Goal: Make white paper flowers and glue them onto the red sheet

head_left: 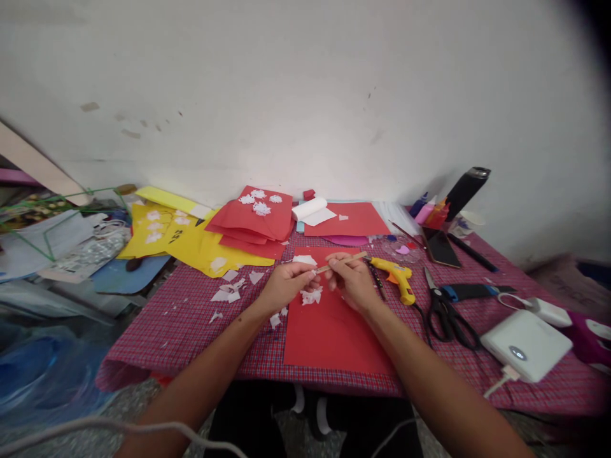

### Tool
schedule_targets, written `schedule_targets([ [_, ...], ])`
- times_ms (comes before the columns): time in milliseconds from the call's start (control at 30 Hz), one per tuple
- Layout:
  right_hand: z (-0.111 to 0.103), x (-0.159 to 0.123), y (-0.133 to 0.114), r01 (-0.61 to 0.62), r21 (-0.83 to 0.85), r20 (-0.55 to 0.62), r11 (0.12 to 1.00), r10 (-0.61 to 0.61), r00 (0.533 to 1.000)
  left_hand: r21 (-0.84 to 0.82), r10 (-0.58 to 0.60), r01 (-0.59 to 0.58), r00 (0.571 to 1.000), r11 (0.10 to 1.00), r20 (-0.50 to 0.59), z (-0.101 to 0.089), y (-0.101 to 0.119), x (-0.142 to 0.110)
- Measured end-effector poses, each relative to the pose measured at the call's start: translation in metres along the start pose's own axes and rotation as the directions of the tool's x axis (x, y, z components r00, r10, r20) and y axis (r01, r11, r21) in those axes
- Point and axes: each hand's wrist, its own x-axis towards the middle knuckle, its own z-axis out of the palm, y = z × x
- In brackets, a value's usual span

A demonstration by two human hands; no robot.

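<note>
Over a red paper sheet (341, 334), my right hand (353, 280) is closed around a thin wooden stick (357, 256), which slants down to the left. At the stick's lower end, my left hand (289, 283) pinches a tiny white piece (314, 272), apparently paper; its shape is too small to make out. Below the fingers a ragged white paper cutout (311, 296) lies on the red sheet. Another white paper piece (305, 259) sits just beyond my left fingertips. Torn white scraps (229, 292) are scattered on the checked tablecloth to the left.
Right of my hands lie a yellow glue gun (398, 277), black scissors (446, 315), a blue-handled cutter (470, 292) and a white power bank (526, 346). Red cards with white paper flowers (261, 208), yellow paper (205, 248) and a white roll (310, 208) are toward the wall.
</note>
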Motion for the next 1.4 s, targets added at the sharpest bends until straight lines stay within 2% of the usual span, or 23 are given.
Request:
schedule_targets([
  [133, 0.0, 0.0, -0.001, -0.004, 0.049, 0.032, 0.999, 0.002, 0.999, -0.034, -0.001, 0.0, 1.0, 0.999, -0.02, -0.001, -0.001, 0.001],
  [300, 0.001, 0.001, -0.001, 0.055, -0.085, 0.0, 0.995, -0.055, 0.998, -0.049, -0.017, 0.017, 1.0, 0.999, -0.005, 0.0, -0.001, 0.001],
  [433, 0.003, 0.001, -0.002, 0.041, -0.122, 0.008, 0.992, -0.04, 0.999, -0.023, -0.013, 0.013, 1.0, 1.0, 0.008, 0.001, -0.001, 0.0],
  [567, 0.004, -0.001, -0.004, 0.014, -0.113, 0.048, 0.993, -0.009, 0.999, -0.009, 0.016, -0.016, 0.999, 1.0, 0.031, -0.001, 0.0, -0.001],
  [767, 0.005, -0.004, -0.004, 0.059, -0.161, 0.113, 0.985, -0.041, 0.993, -0.015, -0.008, 0.009, 0.999, 1.0, 0.045, -0.002, 0.0, -0.011],
  [900, 0.005, -0.005, -0.005, 0.078, -0.146, 0.112, 0.986, -0.062, 0.992, 0.065, -0.033, 0.035, 0.999, 0.997, -0.034, -0.011, 0.003, -0.025],
  [1000, 0.003, -0.004, -0.008, 0.089, -0.112, 0.032, 0.99, -0.086, 0.996, 0.176, -0.034, 0.057, 0.991, 0.983, -0.128, -0.03, 0.013, -0.043],
  [1100, 0.001, -0.002, -0.009, 0.089, -0.109, -0.029, 0.99, -0.093, 0.995, 0.419, 0.036, 0.04, 0.984, 0.907, -0.173, -0.05, 0.023, -0.065],
  [1200, 0.0, -0.001, -0.009, 0.071, -0.135, -0.015, 0.988, -0.074, 0.997, 0.708, 0.212, -0.034, 0.963, 0.706, -0.164, -0.059, 0.025, -0.083],
  [1300, 0.0, -0.001, -0.007, 0.073, -0.153, -0.005, 0.986, -0.075, 0.997, 0.795, 0.25, -0.107, 0.966, 0.597, -0.058, -0.056, 0.021, -0.095],
  [1400, -0.001, -0.001, -0.005, 0.087, -0.157, -0.006, 0.984, -0.089, 0.996, 0.774, 0.236, -0.15, 0.972, 0.615, 0.001, -0.053, 0.019, -0.1],
])
